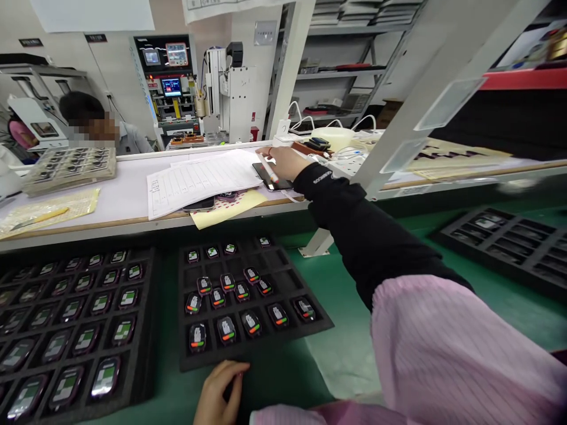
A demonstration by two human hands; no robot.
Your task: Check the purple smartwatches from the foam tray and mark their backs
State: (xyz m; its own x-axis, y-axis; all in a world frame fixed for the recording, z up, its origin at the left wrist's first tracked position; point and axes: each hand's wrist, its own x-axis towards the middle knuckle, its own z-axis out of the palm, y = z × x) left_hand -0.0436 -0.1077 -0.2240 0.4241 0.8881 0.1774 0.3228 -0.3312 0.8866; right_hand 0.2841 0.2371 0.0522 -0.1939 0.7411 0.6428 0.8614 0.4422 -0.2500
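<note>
My right hand (286, 162) reaches far forward onto the raised white shelf (128, 195), fingers closed round a white pen with a red tip (268, 168), over a dark phone (271, 177) lying on the shelf. A sheet of printed paper (199, 180) lies just left of it, over a yellow sheet (225, 209). My left hand (218, 391) rests low at the front edge of a black foam tray (248, 354), fingers curled against its rim. That tray holds several small dark devices (225, 327) with lit screens.
A second black tray (75, 319) of similar devices lies at left, another tray (505, 242) at right on the green mat. A stack of trays (68, 168) sits on the shelf. A person (95, 127) sits beyond it. A white slanted post (398, 118) crosses the right side.
</note>
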